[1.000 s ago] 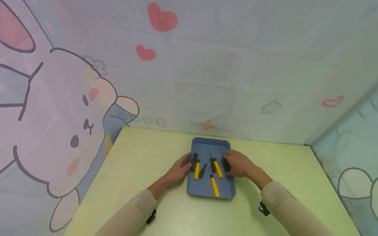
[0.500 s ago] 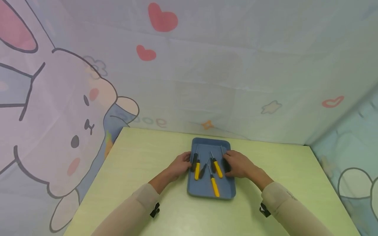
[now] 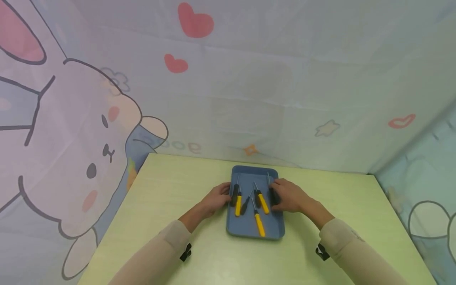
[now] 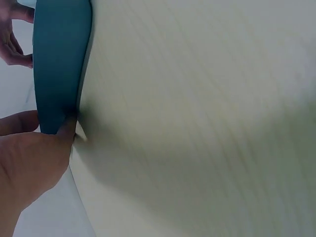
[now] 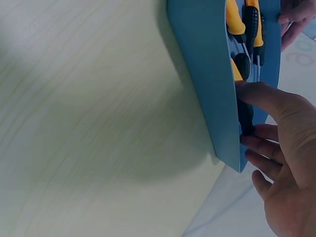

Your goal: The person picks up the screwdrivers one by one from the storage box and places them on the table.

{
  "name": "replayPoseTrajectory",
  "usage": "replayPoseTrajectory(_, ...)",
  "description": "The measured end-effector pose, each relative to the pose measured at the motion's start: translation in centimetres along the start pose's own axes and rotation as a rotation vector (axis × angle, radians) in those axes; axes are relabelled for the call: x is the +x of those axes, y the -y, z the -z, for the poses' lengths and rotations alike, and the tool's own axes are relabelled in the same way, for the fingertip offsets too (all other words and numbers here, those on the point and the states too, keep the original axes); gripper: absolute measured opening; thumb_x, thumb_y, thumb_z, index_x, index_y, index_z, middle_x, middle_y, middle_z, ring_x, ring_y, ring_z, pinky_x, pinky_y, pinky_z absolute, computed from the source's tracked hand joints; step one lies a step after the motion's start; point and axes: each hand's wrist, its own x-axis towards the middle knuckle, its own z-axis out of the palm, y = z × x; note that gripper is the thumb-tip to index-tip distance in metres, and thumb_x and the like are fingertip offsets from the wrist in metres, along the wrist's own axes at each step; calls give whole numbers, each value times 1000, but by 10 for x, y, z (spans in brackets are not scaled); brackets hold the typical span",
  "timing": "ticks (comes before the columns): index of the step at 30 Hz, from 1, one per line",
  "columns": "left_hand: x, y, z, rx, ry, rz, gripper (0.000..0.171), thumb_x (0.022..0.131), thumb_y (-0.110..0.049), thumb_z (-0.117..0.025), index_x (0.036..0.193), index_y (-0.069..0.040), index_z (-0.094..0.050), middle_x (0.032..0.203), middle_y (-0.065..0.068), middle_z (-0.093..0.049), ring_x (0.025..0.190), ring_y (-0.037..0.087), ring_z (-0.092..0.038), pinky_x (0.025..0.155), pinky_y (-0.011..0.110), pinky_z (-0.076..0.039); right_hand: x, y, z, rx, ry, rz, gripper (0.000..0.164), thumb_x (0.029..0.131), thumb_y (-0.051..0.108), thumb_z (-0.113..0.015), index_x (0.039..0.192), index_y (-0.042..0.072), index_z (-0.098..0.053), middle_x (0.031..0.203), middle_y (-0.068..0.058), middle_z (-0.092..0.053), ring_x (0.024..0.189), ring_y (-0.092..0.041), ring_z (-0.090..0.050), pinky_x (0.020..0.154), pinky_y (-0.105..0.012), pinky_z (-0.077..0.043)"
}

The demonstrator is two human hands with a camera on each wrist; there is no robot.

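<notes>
A blue tray point(image 3: 242, 229) lies on the table with several screwdrivers in it, some with yellow handles and some with black. My left hand point(image 3: 216, 198) grips the tray's left side; in the left wrist view its thumb and a finger pinch the tray wall point(image 4: 61, 59). At the right side, my right hand point(image 3: 290, 196) reaches over the rim and holds a black-handled screwdriver point(image 5: 245, 116) between thumb and fingers. Its shaft points toward the back. Left of it, a yellow-handled screwdriver point(image 3: 263, 204) slants across a black one, and another yellow-handled screwdriver point(image 3: 259, 225) lies nearer the front.
The pale wooden table point(image 3: 178, 178) extends on both sides of the tray. A printed cloth backdrop point(image 3: 249, 99) with hearts and a rabbit rises behind the table's back edge.
My right hand and the black-handled screwdriver have shifted slightly toward the back. My left hand moved a little along the tray's side earlier. The other screwdrivers keep their places.
</notes>
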Motion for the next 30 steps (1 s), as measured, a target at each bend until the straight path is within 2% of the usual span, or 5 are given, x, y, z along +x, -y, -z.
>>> replayPoseTrajectory(10, 0, 5, -1, 20, 11, -25, 66, 102, 8, -48, 164, 6, -26, 168, 26, -32, 157, 40, -30, 127, 51, -28, -5, -9, 6, 20, -18, -27, 72, 79, 38, -94, 133, -1, -66, 138, -21, -62, 130, -41, -58, 107, -57, -51)
replayPoseTrajectory(17, -4, 2, -1, 45, 17, -28, 65, 103, 7, -46, 165, 7, -23, 169, 26, -29, 157, 41, -29, 127, 52, -27, -9, -17, 6, 29, -16, -51, 74, 80, 38, -94, 136, 0, -65, 141, -21, -60, 132, -41, -57, 107, -57, -52)
replayPoseTrajectory(30, -4, 3, 0, 67, 40, -47, 64, 105, 5, -46, 165, 7, -22, 170, 26, -28, 157, 41, -28, 127, 52, -27, -15, -22, 15, 20, -12, -46, 73, 80, 37, -94, 136, 0, -65, 139, -20, -61, 131, -40, -57, 104, -56, -54)
